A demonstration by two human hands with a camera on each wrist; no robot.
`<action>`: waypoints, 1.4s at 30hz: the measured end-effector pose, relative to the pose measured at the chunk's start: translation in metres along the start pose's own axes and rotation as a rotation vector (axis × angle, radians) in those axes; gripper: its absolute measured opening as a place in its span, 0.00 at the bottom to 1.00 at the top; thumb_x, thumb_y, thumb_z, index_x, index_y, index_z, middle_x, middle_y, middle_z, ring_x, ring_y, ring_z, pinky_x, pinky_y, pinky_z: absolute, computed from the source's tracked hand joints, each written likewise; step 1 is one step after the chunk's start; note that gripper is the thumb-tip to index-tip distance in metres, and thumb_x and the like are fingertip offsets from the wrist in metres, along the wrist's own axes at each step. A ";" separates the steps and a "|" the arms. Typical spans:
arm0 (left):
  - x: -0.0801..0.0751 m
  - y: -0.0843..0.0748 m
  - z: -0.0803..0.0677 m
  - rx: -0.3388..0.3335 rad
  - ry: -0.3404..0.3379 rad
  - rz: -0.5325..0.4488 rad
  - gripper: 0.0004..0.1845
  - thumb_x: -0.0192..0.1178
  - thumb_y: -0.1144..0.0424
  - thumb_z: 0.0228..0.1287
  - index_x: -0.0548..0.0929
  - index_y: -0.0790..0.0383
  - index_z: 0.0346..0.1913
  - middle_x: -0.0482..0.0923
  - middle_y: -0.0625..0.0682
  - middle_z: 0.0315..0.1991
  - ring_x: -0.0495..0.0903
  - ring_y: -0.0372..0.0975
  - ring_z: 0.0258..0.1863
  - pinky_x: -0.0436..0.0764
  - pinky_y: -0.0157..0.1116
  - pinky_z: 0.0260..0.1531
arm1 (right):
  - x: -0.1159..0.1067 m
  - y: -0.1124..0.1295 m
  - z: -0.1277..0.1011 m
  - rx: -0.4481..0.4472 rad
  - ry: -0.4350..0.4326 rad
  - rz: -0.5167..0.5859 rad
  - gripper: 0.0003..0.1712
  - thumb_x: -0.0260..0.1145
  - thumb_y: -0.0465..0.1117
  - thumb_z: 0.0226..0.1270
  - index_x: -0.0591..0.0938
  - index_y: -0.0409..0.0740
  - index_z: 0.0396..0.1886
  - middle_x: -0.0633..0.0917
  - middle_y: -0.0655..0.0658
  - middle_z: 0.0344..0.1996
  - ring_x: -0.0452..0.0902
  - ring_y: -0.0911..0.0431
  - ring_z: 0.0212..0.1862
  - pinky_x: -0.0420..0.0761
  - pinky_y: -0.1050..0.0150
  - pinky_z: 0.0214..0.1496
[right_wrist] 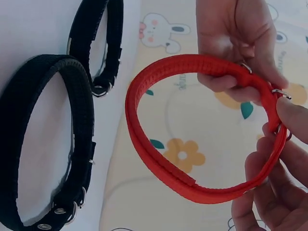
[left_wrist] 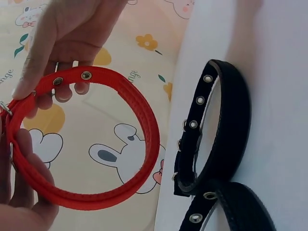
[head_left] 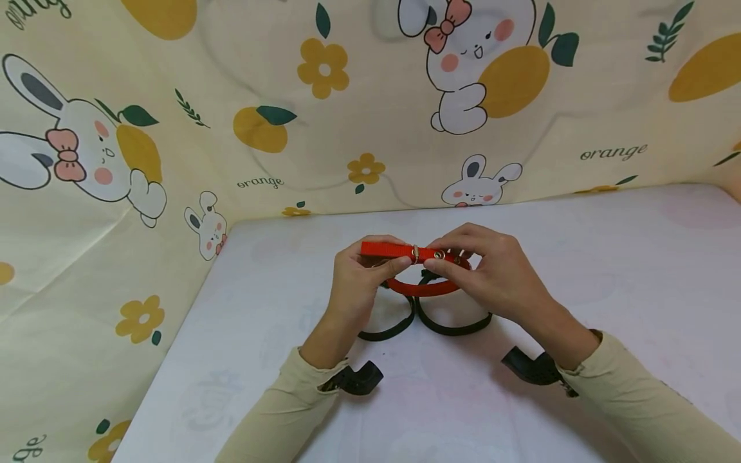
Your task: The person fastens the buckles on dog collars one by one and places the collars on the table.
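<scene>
We find the red collar (head_left: pixel 421 270) held up at the centre of the head view, above the white counter (head_left: pixel 608 289), looped into a ring with its buckle end uppermost; the left hand (head_left: pixel 361 280) pinches the strap just left of the metal buckle (head_left: pixel 415 252), thumb and fingers curled round it; the right hand (head_left: pixel 489 273) pinches the eyelet end just right of the buckle, fingers likewise curled; in the left wrist view two eyelets (left_wrist: pixel 86 75) show on the strap near the upper left. Two black collars (head_left: pixel 428 321) lie on the counter directly below the hands, both fastened into rings, side by side and touching at the middle. A cartoon rabbit-and-orange cloth (head_left: pixel 173 128) fills the upper part and left side of the head view.
</scene>
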State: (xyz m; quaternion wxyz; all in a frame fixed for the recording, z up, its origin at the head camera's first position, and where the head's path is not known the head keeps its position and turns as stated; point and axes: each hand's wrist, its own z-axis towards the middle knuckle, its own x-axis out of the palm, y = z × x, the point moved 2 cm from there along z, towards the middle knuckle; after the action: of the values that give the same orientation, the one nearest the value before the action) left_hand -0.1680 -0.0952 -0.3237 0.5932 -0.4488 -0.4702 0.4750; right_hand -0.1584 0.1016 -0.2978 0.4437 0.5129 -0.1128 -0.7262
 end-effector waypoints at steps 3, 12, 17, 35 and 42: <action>0.000 -0.001 0.000 0.001 -0.019 -0.030 0.12 0.68 0.75 0.58 0.84 0.70 0.46 0.86 0.44 0.33 0.84 0.38 0.36 0.77 0.33 0.33 | -0.001 0.000 0.001 0.005 0.008 -0.007 0.12 0.76 0.45 0.59 0.90 0.54 0.43 0.85 0.55 0.37 0.76 0.61 0.36 0.78 0.67 0.33; -0.005 -0.005 0.002 -0.051 -0.086 -0.191 0.10 0.63 0.75 0.64 0.85 0.57 0.42 0.86 0.46 0.35 0.85 0.40 0.39 0.83 0.34 0.44 | -0.004 -0.005 0.002 0.014 0.007 -0.036 0.12 0.76 0.44 0.60 0.89 0.53 0.44 0.85 0.53 0.39 0.76 0.57 0.41 0.78 0.62 0.34; -0.004 -0.004 0.001 -0.044 -0.054 -0.129 0.09 0.64 0.72 0.64 0.83 0.59 0.46 0.85 0.45 0.37 0.83 0.39 0.41 0.82 0.34 0.46 | -0.004 -0.005 0.002 0.020 0.021 -0.019 0.12 0.75 0.45 0.61 0.89 0.53 0.44 0.85 0.54 0.38 0.76 0.58 0.41 0.78 0.61 0.36; 0.001 -0.002 -0.001 -0.013 -0.020 0.049 0.14 0.71 0.69 0.58 0.85 0.67 0.47 0.87 0.45 0.35 0.84 0.42 0.42 0.80 0.39 0.45 | 0.002 -0.002 0.000 0.027 0.076 -0.012 0.13 0.74 0.46 0.62 0.88 0.55 0.47 0.86 0.55 0.39 0.78 0.59 0.39 0.80 0.64 0.35; -0.001 -0.005 -0.001 -0.063 -0.060 0.016 0.13 0.70 0.68 0.60 0.85 0.65 0.48 0.88 0.45 0.34 0.86 0.41 0.38 0.79 0.37 0.43 | 0.000 -0.001 0.001 0.047 0.089 -0.007 0.13 0.72 0.50 0.64 0.88 0.57 0.47 0.86 0.56 0.38 0.79 0.59 0.39 0.79 0.64 0.35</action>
State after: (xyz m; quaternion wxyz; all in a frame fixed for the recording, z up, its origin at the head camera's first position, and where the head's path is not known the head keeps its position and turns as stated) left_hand -0.1663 -0.0971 -0.3195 0.5604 -0.4566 -0.4990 0.4781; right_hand -0.1603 0.1023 -0.2979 0.4335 0.5555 -0.1080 -0.7013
